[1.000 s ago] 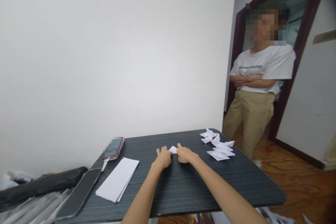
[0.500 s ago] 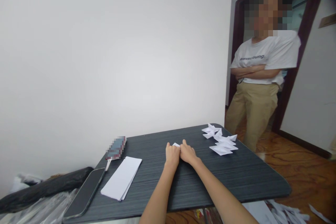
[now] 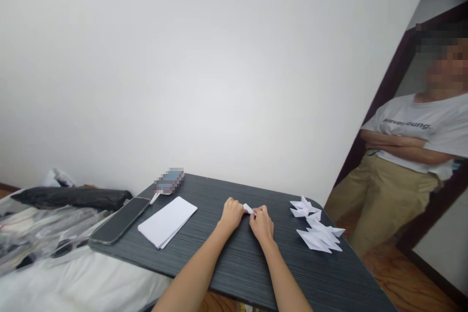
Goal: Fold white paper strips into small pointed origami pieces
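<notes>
Between my hands, over the middle of the dark table, is a small folded piece of white paper. My left hand pinches its left side, fingers curled. From the right, my right hand grips the other edge, its fingers bent around it. Much of the paper is hidden behind the fingers. Several folded white paper boats lie in a cluster to the right of my right hand. A stack of white paper sheets rests on the table to my left.
A black phone lies at the table's left edge, with a second device behind it. Plastic-wrapped items and white fabric are left of the table. At the right, a person stands with folded arms by a doorway.
The view has turned left and tilted, so the person now appears farther right. My hands have moved slightly apart, and more of the folded paper shows between them.
</notes>
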Tool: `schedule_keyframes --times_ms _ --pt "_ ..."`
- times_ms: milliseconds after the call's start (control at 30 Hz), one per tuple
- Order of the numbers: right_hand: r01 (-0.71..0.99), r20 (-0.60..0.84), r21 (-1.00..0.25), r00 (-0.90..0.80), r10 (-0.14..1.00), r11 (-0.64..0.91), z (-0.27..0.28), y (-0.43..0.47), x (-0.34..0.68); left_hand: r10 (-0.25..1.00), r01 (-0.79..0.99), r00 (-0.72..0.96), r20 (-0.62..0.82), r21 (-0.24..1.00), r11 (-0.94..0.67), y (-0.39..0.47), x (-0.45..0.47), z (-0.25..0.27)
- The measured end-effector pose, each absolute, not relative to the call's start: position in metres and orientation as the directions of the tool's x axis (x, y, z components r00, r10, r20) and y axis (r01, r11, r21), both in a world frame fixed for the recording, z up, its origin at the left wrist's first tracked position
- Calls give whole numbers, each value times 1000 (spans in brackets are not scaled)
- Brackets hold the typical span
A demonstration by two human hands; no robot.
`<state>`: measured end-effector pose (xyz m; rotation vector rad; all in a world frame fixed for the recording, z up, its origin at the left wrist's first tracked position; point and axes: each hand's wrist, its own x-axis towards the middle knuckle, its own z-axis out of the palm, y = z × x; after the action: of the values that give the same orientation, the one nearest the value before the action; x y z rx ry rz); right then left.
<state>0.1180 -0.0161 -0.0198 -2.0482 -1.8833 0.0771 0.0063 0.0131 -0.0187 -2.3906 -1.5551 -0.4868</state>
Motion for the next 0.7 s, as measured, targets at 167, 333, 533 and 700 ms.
schedule_keyframes --times_ms 167,333,533,700 --pt "954 177 -296 98 979 -42 -22 -14 118 874 931 310 374 65 -359 11 2 -16" --pt "939 188 -343 89 978 -19 -25 -10 120 865 915 332 376 94 -392 7 2 -14" --pt "876 243 -482 100 965 31 -32 -2 126 857 899 346 382 128 -420 4 0 -13" --pt "825 290 -552 50 956 124 -37 6 131 812 853 425 400 123 -508 3 2 -17"
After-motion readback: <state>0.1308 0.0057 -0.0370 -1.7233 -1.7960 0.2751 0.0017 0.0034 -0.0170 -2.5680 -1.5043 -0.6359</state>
